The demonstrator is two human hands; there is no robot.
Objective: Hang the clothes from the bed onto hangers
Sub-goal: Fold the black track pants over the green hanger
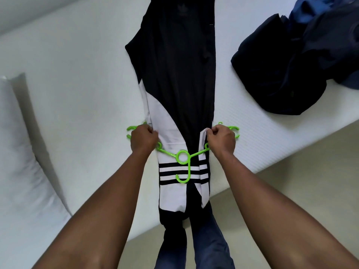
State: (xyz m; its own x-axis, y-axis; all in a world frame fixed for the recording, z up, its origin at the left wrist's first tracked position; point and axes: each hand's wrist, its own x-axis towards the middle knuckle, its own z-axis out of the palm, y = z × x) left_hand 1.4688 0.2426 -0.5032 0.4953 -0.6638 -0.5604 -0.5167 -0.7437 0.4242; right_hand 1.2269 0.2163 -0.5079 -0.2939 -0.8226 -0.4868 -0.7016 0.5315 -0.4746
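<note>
Over on the left a white pillow lies on the bed, out of the action. Next comes the left hand, fingers clenched on the left edge of the black-and-white garment, right where the hanger's end pokes out. The garment lies stretched lengthwise across the bed, its near end drooping over the edge. The green hanger sits on top of it, hook resting over the striped part. The right hand mirrors the left, pinching the white edge by the hanger's other end. I'd say this piece is mid-fitting: hanger placed, fabric being drawn at it, not yet lifted or hung. Further right, a pile of dark clothes waits on the bed, so plenty of the job looks left.
</note>
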